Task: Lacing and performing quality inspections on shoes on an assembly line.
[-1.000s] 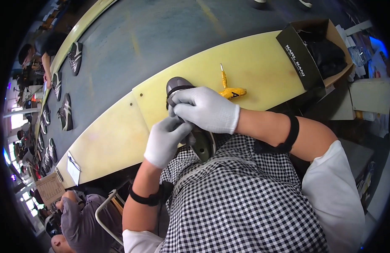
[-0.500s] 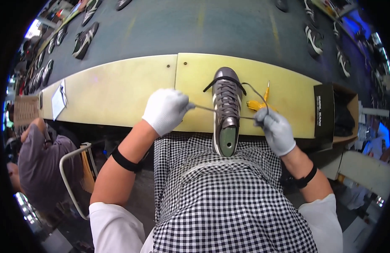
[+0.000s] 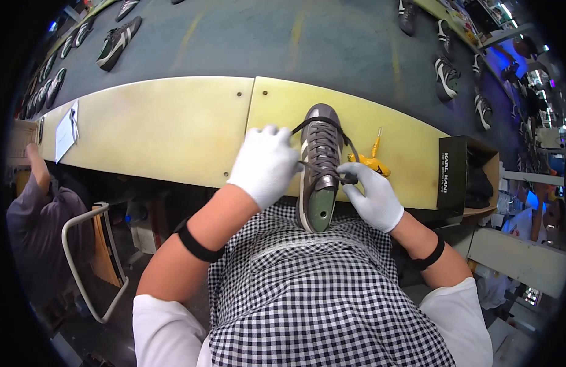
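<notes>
A dark grey sneaker with light stripes and a green insole lies toe away from me, its heel over the worktable's near edge against my checked apron. A grey shoelace is threaded through its eyelets, and a black band crosses the toe area. My left hand, white-gloved, is closed at the shoe's left side, with the lace running from its fingertips. At the right side my right hand, also gloved, pinches the lace between thumb and forefinger. A pointed tool with yellow wrapping lies just beyond it.
The pale yellow worktable borders a dark belt carrying several sneakers. An open black box stands at the table's right end, and a clipboard with paper lies far left. Another person is beside a metal-framed chair.
Both hands have come inward to the shoe from wider apart, and the lace that was stretched out sideways is drawn in. The view has shifted slightly; sneakers on the belt have moved.
</notes>
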A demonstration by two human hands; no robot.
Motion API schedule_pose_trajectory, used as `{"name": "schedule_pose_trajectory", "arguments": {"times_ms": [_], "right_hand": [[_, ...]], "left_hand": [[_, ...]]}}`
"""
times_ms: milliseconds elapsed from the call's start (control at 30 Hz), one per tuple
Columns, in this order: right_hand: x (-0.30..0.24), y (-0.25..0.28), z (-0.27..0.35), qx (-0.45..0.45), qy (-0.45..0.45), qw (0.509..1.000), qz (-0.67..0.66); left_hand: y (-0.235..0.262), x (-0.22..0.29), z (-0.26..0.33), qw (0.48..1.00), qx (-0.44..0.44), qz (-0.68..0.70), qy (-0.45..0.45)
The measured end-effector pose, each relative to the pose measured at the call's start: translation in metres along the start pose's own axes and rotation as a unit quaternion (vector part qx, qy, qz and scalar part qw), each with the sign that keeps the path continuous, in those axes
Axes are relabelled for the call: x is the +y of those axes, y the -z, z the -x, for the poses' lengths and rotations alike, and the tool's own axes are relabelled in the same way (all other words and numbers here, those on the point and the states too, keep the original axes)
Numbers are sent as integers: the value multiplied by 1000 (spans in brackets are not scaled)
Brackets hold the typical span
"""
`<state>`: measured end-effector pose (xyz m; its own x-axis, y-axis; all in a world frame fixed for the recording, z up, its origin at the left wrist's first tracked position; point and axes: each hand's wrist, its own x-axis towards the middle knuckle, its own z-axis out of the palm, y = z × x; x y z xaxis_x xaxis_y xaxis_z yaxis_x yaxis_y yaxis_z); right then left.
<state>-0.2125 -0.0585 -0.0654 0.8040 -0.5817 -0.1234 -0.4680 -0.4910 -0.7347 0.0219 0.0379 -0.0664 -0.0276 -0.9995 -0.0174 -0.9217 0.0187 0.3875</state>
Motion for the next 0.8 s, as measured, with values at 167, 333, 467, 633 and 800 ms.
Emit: {"name": "schedule_pose_trajectory", "arguments": {"times_ms": [167,333,467,633,800], "right_hand": [[5,15,1,-48,12,997,-53],[7,14,-2,-25,25,999,-14],[12,17,-4,-20,33,999,37],[32,21,-12,-37,122,984,123],[46,18,-24,-105,-113,966,-209]], "left_hand": [[0,4,16,992,-1,-108,60],[-14,20,5,998,35,33,-40],[-20,18,8,857,-26,488,165],[-41,13,18,915,-28,372,154],[-24,-5,14,846,-83,462,252]]}}
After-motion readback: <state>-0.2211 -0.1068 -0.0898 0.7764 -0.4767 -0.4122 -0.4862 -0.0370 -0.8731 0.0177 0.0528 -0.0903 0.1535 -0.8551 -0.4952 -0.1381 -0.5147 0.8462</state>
